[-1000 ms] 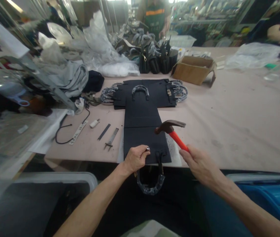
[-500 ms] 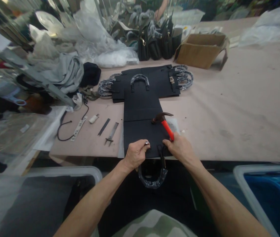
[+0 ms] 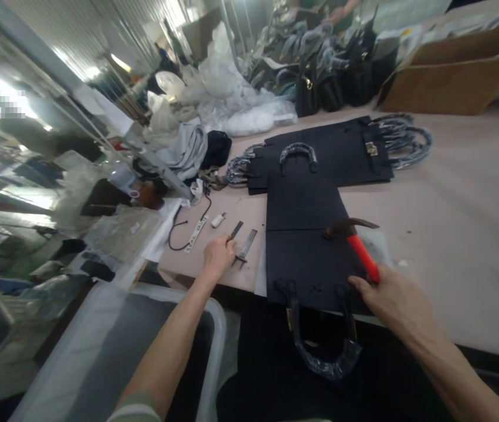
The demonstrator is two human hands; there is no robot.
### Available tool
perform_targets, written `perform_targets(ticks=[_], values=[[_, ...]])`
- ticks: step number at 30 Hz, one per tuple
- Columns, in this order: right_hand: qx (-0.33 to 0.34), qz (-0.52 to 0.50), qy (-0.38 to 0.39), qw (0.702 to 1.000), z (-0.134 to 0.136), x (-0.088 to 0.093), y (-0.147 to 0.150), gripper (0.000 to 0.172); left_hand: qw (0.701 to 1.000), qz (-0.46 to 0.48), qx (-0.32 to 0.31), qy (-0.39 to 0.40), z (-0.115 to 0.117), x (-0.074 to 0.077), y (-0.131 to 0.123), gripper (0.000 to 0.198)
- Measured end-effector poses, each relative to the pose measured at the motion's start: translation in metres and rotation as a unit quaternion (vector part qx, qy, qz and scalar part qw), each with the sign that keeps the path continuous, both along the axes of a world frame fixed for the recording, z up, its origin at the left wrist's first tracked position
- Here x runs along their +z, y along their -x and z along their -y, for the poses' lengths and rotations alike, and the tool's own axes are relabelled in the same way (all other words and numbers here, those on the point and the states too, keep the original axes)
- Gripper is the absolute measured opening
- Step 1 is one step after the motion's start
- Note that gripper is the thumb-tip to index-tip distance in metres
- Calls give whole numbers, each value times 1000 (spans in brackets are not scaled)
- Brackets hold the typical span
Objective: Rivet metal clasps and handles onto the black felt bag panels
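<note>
**Left hand** (image 3: pixel 218 256): stretched out over the near edge of the worktop (image 3: pixel 451 234), fingers curled down. The tips were at the near ends of two flat strips. Whether they had pinched either one could not be told.

**Dark metal strip** (image 3: pixel 236 229): just beyond the left hand's fingertips, lying flat and angled away.

**Pale metal strip** (image 3: pixel 248 244): just right of those fingertips, beside the dark one and lying flat.

**Right hand** (image 3: pixel 392 302): wrapped around the low end of the red shaft of the hammer (image 3: pixel 362 255). The hammer's head was beyond the hand, on or just over the panel.

**Black bag panel** (image 3: pixel 311 261): flat between the two hands, with its near edge at the worktop's lip. Its wrapped carry handle (image 3: pixel 325 358) hung over the lip, below and left of the right hand.

**Beyond the left hand**: a small white piece (image 3: pixel 217 220), a printed label strip (image 3: pixel 196 233) and a black cord (image 3: pixel 177 230).

**Farther off**: a stack of black panels (image 3: pixel 332 155) and a cardboard box (image 3: pixel 451 85). A clear tub (image 3: pixel 99 346) sat under the left forearm.

**Step, as judged**: the left hand was choosing a strip while the right held the hammer low.

**Handling note**: a strip lying flat offers little to grip. Lifting one would call for a fingertip pinch at its end, with the hammer head held off the panel's face.
</note>
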State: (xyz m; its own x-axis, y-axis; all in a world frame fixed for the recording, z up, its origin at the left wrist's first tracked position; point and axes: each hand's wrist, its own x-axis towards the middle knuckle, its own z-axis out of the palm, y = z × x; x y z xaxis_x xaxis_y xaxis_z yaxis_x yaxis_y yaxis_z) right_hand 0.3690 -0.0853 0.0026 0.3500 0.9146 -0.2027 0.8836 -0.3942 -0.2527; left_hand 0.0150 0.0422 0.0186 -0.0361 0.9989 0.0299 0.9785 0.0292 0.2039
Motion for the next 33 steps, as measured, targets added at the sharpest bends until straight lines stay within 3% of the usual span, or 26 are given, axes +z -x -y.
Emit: perform_targets(ticks=[4, 12, 19, 33], values=[[9, 9, -9, 1000, 1, -5, -2, 37, 999, -29, -10, 24, -2, -6, 9, 19], [7, 22, 11, 1000, -1, 3, 2, 38, 998, -46, -39, -1, -4, -3, -13, 25], [-14, 10, 29, 999, 0, 18, 12, 35, 990, -41, -51, 129, -14, -7, -32, 27], [-28, 4, 10, 1000, 2, 13, 12, 34, 986, -57, -57, 143, -18, -14, -25, 23]])
